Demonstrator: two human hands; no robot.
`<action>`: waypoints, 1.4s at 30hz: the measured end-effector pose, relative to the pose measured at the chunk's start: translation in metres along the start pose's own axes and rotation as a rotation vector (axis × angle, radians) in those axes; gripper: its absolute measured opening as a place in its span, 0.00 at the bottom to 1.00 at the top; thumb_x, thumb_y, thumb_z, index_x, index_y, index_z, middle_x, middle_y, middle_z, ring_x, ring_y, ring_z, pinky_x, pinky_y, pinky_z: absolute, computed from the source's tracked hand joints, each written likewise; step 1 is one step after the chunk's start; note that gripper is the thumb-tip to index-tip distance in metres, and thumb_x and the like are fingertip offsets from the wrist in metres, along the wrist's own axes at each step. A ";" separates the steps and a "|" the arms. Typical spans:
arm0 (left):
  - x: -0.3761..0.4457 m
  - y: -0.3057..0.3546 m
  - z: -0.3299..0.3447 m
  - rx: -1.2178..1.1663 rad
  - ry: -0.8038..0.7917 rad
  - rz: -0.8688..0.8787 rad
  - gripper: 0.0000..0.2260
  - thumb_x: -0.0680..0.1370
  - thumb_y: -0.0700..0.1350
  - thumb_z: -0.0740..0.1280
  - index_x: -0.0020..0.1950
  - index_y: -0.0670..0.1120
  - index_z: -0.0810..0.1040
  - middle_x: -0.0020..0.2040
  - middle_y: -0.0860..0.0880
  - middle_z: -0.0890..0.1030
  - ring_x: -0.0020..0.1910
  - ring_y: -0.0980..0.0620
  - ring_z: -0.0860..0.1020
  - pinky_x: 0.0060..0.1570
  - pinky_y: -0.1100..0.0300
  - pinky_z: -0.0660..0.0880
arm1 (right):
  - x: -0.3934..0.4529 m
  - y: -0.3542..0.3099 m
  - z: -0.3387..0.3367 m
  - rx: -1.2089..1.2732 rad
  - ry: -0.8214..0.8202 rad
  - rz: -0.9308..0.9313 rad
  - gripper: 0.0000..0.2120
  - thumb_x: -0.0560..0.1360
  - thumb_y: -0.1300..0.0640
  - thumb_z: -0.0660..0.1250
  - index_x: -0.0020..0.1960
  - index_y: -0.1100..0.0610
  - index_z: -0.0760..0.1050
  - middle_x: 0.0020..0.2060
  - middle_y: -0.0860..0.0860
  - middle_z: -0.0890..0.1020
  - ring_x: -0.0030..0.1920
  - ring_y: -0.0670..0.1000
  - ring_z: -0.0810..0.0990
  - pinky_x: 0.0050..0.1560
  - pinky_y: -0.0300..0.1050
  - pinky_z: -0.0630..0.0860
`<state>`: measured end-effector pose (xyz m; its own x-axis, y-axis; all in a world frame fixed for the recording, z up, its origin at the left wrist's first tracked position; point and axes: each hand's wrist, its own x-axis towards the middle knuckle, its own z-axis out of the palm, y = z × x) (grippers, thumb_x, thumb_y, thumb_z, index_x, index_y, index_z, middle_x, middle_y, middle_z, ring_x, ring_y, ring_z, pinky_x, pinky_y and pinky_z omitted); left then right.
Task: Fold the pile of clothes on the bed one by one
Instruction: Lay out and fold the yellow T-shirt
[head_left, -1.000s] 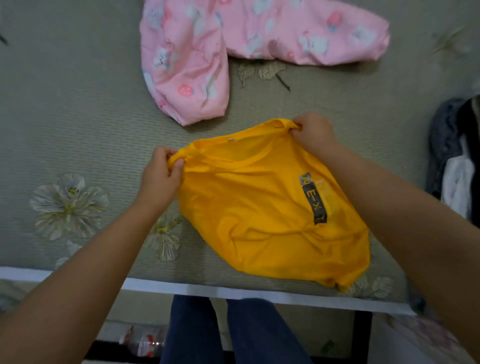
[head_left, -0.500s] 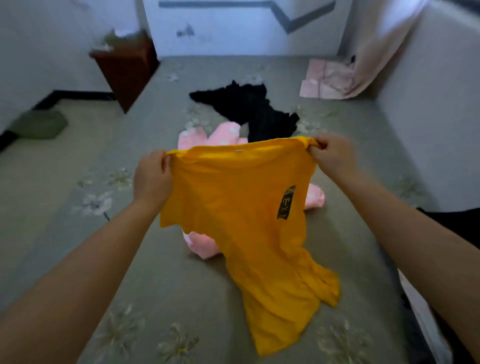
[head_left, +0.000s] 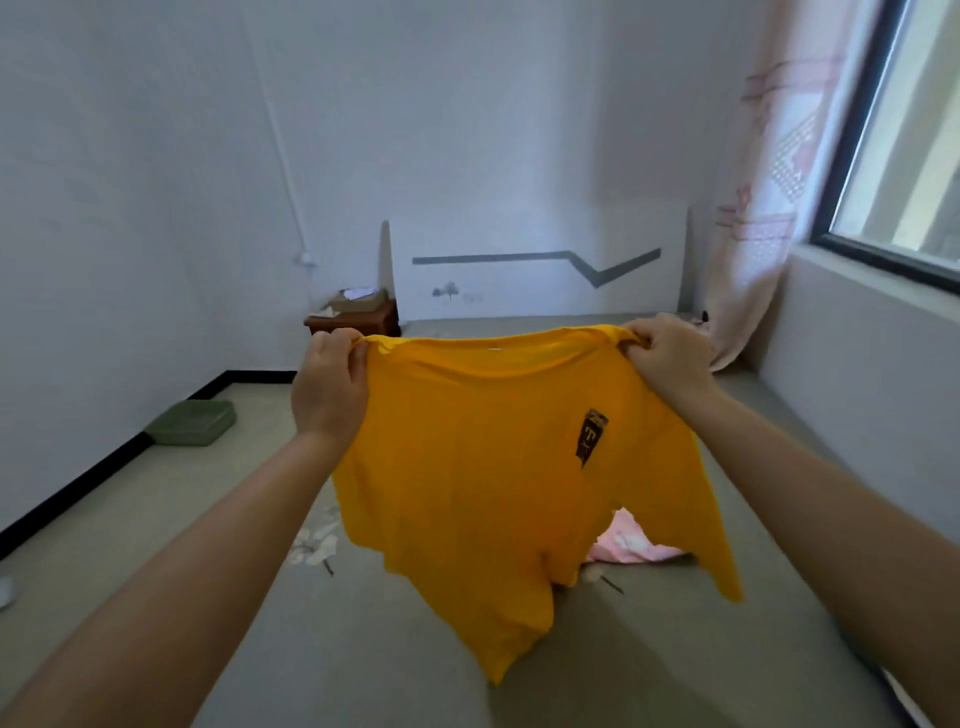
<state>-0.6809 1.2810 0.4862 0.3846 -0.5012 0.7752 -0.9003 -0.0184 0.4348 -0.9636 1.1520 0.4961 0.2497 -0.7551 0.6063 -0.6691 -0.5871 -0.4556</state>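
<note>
A yellow T-shirt with a small dark chest print hangs in the air in front of me, stretched out by its shoulders. My left hand grips its left shoulder. My right hand grips its right shoulder. The shirt's hem dangles above the grey-green bed. A bit of a pink garment shows on the bed behind the shirt's lower edge; the rest of it is hidden.
A brown bedside cabinet with a box on top stands by the far wall. A green cushion lies on the floor at left. A pink curtain and a window are at right.
Both hands have lifted the yellow shirt from the bed up to chest height and spread it wide. My view has tilted up from the bed toward the far wall.
</note>
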 end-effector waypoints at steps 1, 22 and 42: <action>0.001 -0.004 -0.017 0.017 0.011 0.005 0.11 0.80 0.40 0.57 0.54 0.34 0.75 0.50 0.34 0.75 0.47 0.38 0.72 0.40 0.60 0.61 | -0.006 -0.017 -0.003 -0.006 0.013 -0.024 0.10 0.76 0.62 0.61 0.46 0.65 0.80 0.41 0.64 0.80 0.45 0.61 0.76 0.49 0.52 0.68; 0.008 -0.148 -0.232 0.358 0.037 0.280 0.09 0.76 0.38 0.64 0.44 0.33 0.79 0.38 0.33 0.77 0.35 0.34 0.76 0.30 0.51 0.69 | -0.062 -0.225 0.025 -0.045 -0.302 -0.280 0.15 0.76 0.55 0.65 0.35 0.64 0.76 0.23 0.50 0.69 0.26 0.45 0.65 0.30 0.40 0.60; -0.071 -0.424 -0.045 0.603 -0.728 -0.216 0.12 0.80 0.45 0.56 0.53 0.39 0.76 0.50 0.37 0.77 0.51 0.38 0.74 0.40 0.51 0.68 | -0.047 -0.136 0.414 -0.130 -1.050 -0.192 0.14 0.74 0.50 0.66 0.40 0.62 0.76 0.31 0.54 0.75 0.37 0.54 0.71 0.29 0.39 0.57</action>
<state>-0.3174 1.3636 0.2681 0.5160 -0.8443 0.1448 -0.8564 -0.5115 0.0696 -0.5943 1.1466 0.2592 0.7933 -0.5633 -0.2312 -0.6089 -0.7335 -0.3021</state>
